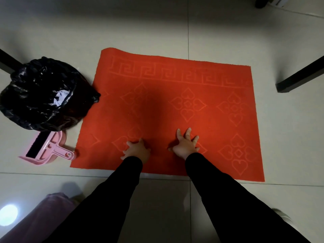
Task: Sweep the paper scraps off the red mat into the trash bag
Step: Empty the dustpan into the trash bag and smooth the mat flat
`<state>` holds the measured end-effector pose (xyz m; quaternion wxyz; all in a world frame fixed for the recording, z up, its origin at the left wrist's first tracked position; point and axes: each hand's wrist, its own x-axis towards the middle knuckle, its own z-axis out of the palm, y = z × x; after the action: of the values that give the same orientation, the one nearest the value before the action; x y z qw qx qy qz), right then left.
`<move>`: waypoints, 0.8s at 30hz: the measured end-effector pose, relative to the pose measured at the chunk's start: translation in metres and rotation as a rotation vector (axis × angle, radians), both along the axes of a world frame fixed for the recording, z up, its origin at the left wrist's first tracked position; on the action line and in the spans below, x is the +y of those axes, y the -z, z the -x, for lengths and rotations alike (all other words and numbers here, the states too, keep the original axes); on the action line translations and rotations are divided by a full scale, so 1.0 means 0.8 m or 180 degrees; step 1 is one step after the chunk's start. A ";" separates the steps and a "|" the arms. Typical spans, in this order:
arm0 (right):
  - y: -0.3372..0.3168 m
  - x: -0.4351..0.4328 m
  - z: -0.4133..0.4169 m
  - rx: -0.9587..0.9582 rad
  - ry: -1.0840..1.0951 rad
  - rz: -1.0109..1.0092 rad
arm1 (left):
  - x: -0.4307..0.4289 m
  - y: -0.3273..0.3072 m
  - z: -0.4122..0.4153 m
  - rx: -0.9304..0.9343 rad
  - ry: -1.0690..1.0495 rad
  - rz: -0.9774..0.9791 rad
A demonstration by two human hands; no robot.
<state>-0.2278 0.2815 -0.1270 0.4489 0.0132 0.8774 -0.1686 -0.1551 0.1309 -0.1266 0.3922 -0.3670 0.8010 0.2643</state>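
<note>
The red mat (219,130), patterned with hearts and a key border, lies flat on the tiled floor. No paper scraps show on its surface. My left hand (137,149) and my right hand (185,146) press flat on the mat's near part, fingers spread, holding nothing. The black trash bag (43,95) stands open at the mat's left edge, with white paper scraps (60,98) inside it. A pink dustpan with a black-bristled brush (46,149) lies on the floor just in front of the bag, left of my left hand.
Dark table legs slant in at the far left (7,63) and right (301,75). A purple cushion or stool (50,206) sits near my left arm. A lamp's reflection glares on the tile (8,213) at lower left.
</note>
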 end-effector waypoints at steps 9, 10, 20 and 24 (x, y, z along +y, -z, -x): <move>-0.003 0.003 0.003 -0.0049 -0.0007 -0.0013 | 0.010 -0.009 0.005 -0.0064 -0.0025 0.0050; -0.003 0.003 0.003 -0.0056 -0.0008 -0.0015 | 0.010 -0.010 0.006 -0.0073 -0.0025 0.0048; -0.006 -0.001 0.005 -0.0082 0.0035 -0.0057 | -0.004 -0.004 0.010 0.0099 -0.0276 -0.0040; -0.005 -0.003 0.001 -0.0050 0.0088 -0.0047 | -0.007 -0.011 0.004 0.0218 -0.0262 -0.0074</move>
<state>-0.2289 0.2788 -0.1228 0.4533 0.0299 0.8748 -0.1681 -0.1585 0.1253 -0.1176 0.3576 -0.3858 0.7951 0.3018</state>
